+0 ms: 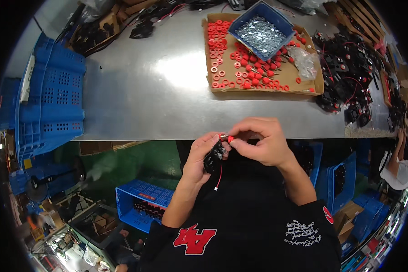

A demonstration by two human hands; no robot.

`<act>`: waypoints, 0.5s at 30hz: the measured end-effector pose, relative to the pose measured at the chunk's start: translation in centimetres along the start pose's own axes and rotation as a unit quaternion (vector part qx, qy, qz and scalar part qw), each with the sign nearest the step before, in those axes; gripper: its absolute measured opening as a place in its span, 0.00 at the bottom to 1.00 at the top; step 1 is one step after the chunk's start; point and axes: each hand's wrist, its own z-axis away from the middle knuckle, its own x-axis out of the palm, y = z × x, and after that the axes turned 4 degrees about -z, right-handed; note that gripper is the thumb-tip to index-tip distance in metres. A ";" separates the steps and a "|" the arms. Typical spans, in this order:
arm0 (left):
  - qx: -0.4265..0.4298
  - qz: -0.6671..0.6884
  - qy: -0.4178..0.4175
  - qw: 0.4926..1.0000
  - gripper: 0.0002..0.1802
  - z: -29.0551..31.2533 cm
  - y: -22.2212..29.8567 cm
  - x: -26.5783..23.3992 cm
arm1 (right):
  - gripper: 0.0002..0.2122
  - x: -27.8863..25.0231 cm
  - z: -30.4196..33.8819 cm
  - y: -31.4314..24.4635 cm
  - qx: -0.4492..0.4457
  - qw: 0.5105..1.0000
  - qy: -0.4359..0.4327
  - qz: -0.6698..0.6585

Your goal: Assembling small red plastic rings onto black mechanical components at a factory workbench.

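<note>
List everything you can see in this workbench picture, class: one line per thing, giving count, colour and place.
metal table: one, grey, centre.
cardboard tray: one, brown, table's far right.
red washers and studs: many, in the tray.
blue bin: one, holding silvery parts, on the tray.
black wired parts: a pile, right of the tray.
blue crates: several, left and below.
black part: one, red wire, in the left hand.
left hand: holds the black part.
right hand: pinches a red piece at the part's top.
</note>
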 end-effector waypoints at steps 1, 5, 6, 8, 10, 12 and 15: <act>-0.004 -0.001 -0.003 1.000 0.21 0.0 0.0 0.0 | 0.07 0.5 0.2 0.3 0.000 0.999 0.035 -0.029; -0.004 0.018 -0.043 0.999 0.17 -0.3 0.1 -0.2 | 0.06 0.4 0.5 1.0 0.033 0.989 0.080 -0.117; -0.007 0.009 -0.037 0.999 0.17 -0.3 0.1 0.0 | 0.06 0.3 0.6 1.2 0.032 0.989 0.080 -0.117; -0.009 0.000 -0.029 1.000 0.17 -0.3 -0.1 0.4 | 0.07 0.3 0.9 1.6 0.014 0.986 0.084 -0.144; -0.013 0.010 -0.011 1.000 0.16 -0.1 -0.3 0.7 | 0.07 0.1 1.1 1.4 0.000 0.989 0.074 -0.125; -0.014 0.030 -0.011 0.999 0.16 -0.1 -0.8 0.5 | 0.07 0.1 1.2 1.4 -0.015 0.992 0.065 -0.106; -0.013 0.038 -0.015 0.999 0.16 0.0 -0.9 0.8 | 0.07 0.3 1.3 1.5 -0.029 0.991 0.082 -0.099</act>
